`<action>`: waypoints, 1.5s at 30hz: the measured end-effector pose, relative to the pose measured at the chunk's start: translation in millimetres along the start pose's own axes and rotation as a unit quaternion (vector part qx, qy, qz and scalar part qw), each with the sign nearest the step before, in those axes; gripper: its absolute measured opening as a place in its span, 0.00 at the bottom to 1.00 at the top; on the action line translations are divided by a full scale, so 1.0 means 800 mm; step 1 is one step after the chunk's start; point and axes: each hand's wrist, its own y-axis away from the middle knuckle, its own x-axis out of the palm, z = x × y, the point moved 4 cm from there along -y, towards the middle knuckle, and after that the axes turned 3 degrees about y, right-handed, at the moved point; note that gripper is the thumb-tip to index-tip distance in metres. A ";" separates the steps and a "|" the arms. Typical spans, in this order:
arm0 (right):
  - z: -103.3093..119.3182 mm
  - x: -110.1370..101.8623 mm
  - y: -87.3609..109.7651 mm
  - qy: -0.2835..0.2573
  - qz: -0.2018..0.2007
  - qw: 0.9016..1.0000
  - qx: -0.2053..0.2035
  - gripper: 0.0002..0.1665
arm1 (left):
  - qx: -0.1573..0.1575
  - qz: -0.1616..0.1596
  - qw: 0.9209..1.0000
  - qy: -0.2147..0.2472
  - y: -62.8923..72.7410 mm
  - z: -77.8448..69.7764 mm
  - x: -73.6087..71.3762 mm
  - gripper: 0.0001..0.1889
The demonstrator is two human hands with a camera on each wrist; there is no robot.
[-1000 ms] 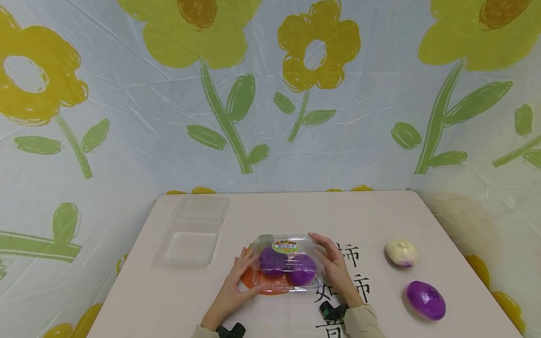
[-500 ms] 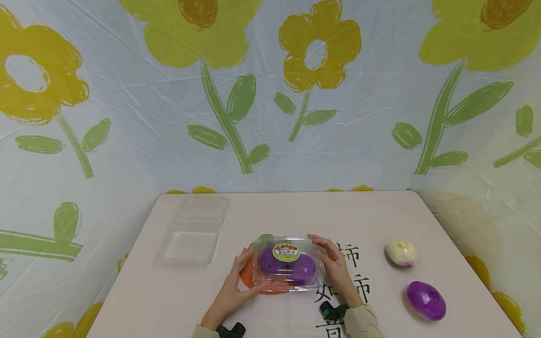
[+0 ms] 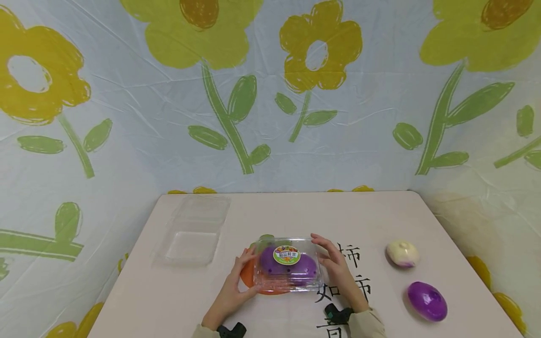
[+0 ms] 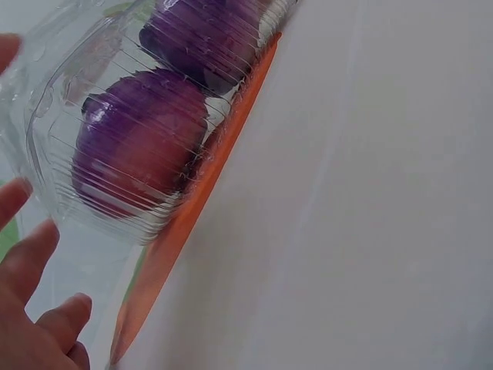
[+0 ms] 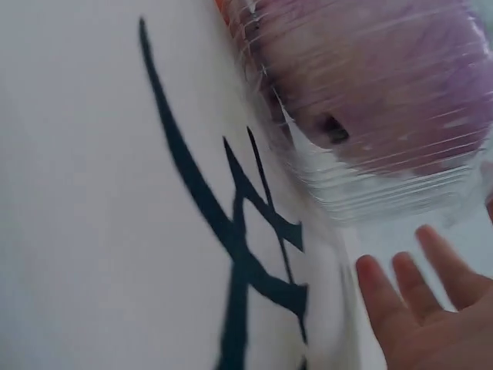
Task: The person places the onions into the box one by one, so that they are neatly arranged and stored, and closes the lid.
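Note:
In the head view a clear plastic clamshell box [image 3: 270,283] stands at the near middle of the table, its lid down. Two glossy purple rounded pieces of produce [image 3: 305,266] show inside it. The lid carries an oval label [image 3: 286,255] with printed characters. My left hand [image 3: 234,286] is at the box's left end, thumb near the front corner, fingers extended. My right hand [image 3: 336,267] lies along the right end with fingers extended. Both wrist views show spread fingers beside the ribbed plastic wall. Beneath the box lies a flat orange shape [image 4: 166,254], partly covered.
Another clear clamshell box [image 3: 190,234] stands with its lid up at the back left. To the right lie a whitish round piece [image 3: 402,254] and a purple oval one [image 3: 427,301]. Black printed characters [image 3: 362,285] mark the tabletop [image 3: 169,300]. A flowered cloth [image 3: 359,141] hangs behind.
The box's lid has come down, and its label has shifted toward me and faces up more fully. My right hand has moved slightly right; the left has barely moved.

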 end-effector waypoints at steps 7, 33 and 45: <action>0.016 -0.001 0.020 0.037 0.061 0.994 0.078 0.46 | -0.009 -0.007 1.000 0.007 -0.001 -0.003 0.001 0.27; 0.049 0.009 0.050 0.047 0.050 0.975 0.212 0.47 | -0.254 -0.010 0.967 0.036 -0.010 -0.037 -0.001 0.25; 0.044 0.009 0.055 -0.038 0.135 0.954 0.265 0.22 | -0.369 0.063 0.908 0.186 -0.002 -0.036 0.012 0.15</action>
